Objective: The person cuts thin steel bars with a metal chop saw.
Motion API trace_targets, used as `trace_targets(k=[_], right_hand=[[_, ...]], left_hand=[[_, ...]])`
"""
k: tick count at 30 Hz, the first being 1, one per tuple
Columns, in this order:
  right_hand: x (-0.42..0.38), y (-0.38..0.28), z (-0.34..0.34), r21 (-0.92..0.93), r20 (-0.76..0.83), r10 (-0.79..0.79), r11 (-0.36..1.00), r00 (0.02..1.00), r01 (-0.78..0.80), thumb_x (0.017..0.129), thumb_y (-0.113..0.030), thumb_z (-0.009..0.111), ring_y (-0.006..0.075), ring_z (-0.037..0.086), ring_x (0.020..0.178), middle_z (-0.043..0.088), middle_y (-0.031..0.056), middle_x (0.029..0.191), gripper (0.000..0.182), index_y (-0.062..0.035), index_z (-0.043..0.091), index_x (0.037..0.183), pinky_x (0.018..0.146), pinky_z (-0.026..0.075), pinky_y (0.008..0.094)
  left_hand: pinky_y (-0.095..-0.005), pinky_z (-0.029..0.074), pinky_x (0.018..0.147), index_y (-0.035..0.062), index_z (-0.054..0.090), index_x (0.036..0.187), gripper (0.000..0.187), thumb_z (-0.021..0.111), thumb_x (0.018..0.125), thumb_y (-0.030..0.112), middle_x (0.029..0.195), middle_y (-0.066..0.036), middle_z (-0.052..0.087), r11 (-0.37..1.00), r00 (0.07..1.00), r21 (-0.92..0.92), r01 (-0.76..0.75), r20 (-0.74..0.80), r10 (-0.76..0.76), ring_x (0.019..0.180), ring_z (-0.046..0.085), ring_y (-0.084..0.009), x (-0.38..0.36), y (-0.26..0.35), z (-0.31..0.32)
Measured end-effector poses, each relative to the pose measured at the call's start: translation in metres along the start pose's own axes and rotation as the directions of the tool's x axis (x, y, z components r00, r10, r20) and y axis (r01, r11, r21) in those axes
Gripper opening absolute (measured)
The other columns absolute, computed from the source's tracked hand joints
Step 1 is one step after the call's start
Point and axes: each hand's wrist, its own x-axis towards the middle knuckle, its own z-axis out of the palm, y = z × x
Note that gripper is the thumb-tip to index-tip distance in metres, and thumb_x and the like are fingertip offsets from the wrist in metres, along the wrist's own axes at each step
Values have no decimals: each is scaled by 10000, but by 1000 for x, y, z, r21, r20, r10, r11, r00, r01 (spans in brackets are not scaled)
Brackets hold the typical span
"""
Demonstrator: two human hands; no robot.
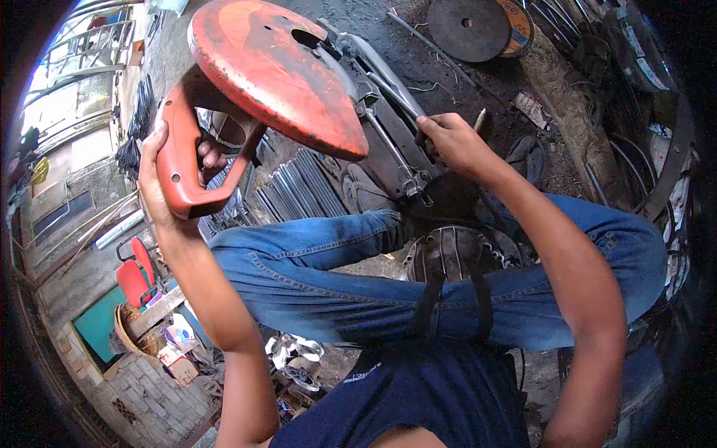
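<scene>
My left hand (160, 168) is wrapped round the orange handle (179, 153) of a cut-off saw, its fingertips showing inside the handle loop. The saw's worn orange blade guard (276, 71) stands up in front of the handle and hides part of the machine. To the right, my right hand (452, 142) is closed on the end of a grey metal rod (396, 95), which slants over the saw's metal base (385, 123). A threaded clamp screw (392, 145) lies along the base, left of my right hand.
Several metal rods (302, 187) lie bundled beyond my legs. Dark cutting discs (468, 26) lie at the top right, near a wooden log (560, 97). A red chair (134, 272) and a basket (134, 332) stand at the left. My bent legs (321, 287) cross the middle.
</scene>
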Motion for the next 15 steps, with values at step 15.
trace_targets(k=[15], right_hand=[[4,-11,16,-246,-106,-104,966,989,75,977,-344,504,266,544,576,538,193,624,468,85,605,817,580,429,422]], left_hand=[[-401,552,756,2,503,1215,499,486,925,408,952,-148,604,999,999,-46,-17,-32,15,847,626,-260,-10,2,12]])
